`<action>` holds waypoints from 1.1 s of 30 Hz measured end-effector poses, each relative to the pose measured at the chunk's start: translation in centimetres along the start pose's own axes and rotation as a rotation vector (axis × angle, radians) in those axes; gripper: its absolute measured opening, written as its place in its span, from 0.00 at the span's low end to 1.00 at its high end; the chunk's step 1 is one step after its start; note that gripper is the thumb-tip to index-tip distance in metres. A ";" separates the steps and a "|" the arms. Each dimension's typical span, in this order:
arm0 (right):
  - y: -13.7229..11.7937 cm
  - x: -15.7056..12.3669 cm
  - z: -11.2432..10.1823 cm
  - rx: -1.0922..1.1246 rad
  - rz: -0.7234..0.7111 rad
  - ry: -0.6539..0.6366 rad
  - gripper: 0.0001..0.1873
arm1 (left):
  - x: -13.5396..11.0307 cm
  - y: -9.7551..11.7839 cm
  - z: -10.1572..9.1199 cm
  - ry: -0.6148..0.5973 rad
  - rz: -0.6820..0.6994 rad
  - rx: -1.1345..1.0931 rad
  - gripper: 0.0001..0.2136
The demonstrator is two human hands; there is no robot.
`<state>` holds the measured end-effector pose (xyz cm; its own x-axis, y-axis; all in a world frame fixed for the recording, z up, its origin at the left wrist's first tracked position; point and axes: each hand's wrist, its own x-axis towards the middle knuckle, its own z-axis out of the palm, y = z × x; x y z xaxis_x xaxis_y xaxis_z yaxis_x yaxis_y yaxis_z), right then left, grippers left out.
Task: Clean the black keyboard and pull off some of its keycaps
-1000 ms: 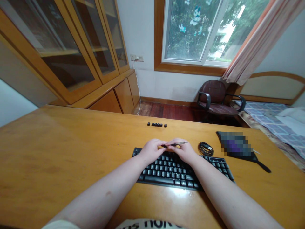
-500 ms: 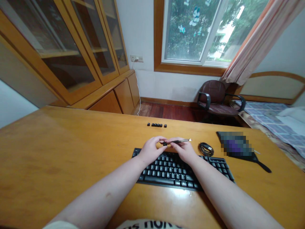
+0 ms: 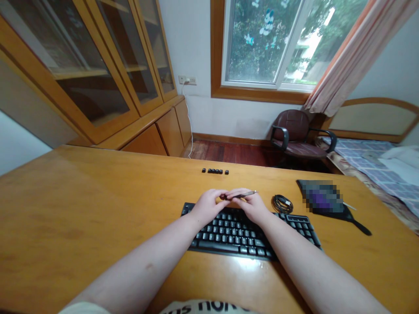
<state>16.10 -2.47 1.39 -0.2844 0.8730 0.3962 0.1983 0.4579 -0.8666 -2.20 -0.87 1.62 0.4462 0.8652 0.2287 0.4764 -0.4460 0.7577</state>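
Observation:
Both my hands meet above the back edge of a black keyboard. Between the fingertips of my left hand is a small black keycap, mostly covered by the fingers. My right hand is closed around a slim dark pen-like tool. Its light-tipped end points right, while its other end reaches toward the keycap and is hidden by fingers. Beyond my hands, several loose black keycaps lie in a row near the far edge of the desk.
A coiled black cable lies right of my hands, behind the keyboard. Farther right is a dark pouch with a strap, partly blurred out. All this rests on a wooden desk. A chair stands beyond it.
The tool has tilted and shifted slightly left in my right hand. My fingers have closed in, so the keycap shows less than before. The keyboard and loose keycaps stay put.

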 end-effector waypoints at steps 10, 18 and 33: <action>0.3 0.0 -0.2 0.085 0.019 0.053 0.11 | 0.6 -0.9 0.1 0.019 -0.093 -0.371 0.10; -0.2 -0.1 -0.6 -0.085 -0.118 -0.007 0.09 | 0.8 -0.8 -0.1 -0.105 -0.082 -0.411 0.10; 0.0 -0.3 -0.5 -0.263 0.070 0.040 0.13 | 0.8 -1.5 0.5 -0.009 -0.154 -0.629 0.13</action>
<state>16.62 -2.62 1.45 -0.2250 0.9075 0.3548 0.4542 0.4198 -0.7858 -2.16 0.33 0.39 0.4158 0.9054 0.0859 0.0016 -0.0952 0.9955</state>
